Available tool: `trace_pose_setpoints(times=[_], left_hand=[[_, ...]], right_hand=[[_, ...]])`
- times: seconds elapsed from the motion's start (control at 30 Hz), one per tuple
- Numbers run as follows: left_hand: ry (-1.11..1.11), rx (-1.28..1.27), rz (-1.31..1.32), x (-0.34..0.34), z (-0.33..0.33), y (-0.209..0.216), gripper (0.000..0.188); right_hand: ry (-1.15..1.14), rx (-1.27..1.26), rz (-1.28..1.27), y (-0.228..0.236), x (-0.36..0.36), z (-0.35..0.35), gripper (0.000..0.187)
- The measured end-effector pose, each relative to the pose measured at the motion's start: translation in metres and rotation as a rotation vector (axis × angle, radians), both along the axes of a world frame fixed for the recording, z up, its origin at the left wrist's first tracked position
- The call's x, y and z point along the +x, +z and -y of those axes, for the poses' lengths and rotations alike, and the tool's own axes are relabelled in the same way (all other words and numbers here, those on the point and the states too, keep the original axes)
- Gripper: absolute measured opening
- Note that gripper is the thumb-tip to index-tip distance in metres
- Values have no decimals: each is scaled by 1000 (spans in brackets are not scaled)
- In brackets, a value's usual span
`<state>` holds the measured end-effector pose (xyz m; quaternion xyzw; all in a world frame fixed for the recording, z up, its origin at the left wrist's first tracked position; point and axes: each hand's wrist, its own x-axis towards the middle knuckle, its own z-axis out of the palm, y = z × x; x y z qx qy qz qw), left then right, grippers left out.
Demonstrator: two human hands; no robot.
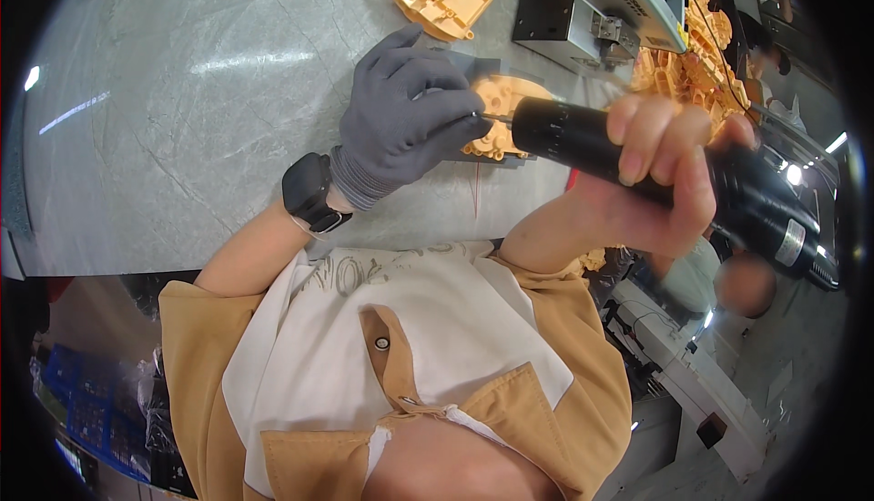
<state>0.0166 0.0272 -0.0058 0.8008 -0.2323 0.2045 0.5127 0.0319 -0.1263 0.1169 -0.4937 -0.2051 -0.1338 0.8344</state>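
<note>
My left hand [401, 109], in a grey knit glove, is closed in a pinch at the tip of a thin screwdriver bit [497, 118]. Whatever small thing those fingertips may hold is too small to make out. My bare right hand [669, 159] wraps round a black electric screwdriver [564, 135], which lies nearly level with its bit toward the left hand. Beneath the bit, an orange-yellow plastic housing [499, 93] sits on a dark fixture [473, 66] on the grey table [200, 137]. The bit and the hands partly cover this housing.
Beyond my left hand lies another orange-yellow housing [442, 0] with a small red part near it. A metal-and-black box device [583, 23] stands at the back right. Beside it is a heap of orange-yellow plastic parts [701, 55]. A blurred person [745, 287] is off to the right.
</note>
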Motion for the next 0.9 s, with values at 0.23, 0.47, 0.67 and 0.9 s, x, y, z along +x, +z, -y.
trace_pose_setpoints(times=[0.23, 0.47, 0.67, 0.9], left_hand=[[-46, 58, 26, -5, -3, 1, 30], [27, -26, 27, -1, 2, 6, 61], [-185, 112, -180, -1, 9, -2, 81], [-148, 84, -167, 1, 13, -2, 79]], right_hand=[[-37, -136, -57, 1, 0, -3, 54], [-72, -36, 48, 5, -1, 8, 53], [-145, -186, 131, 4, 9, 11, 50], [-128, -549, 280, -8, 17, 17, 41]])
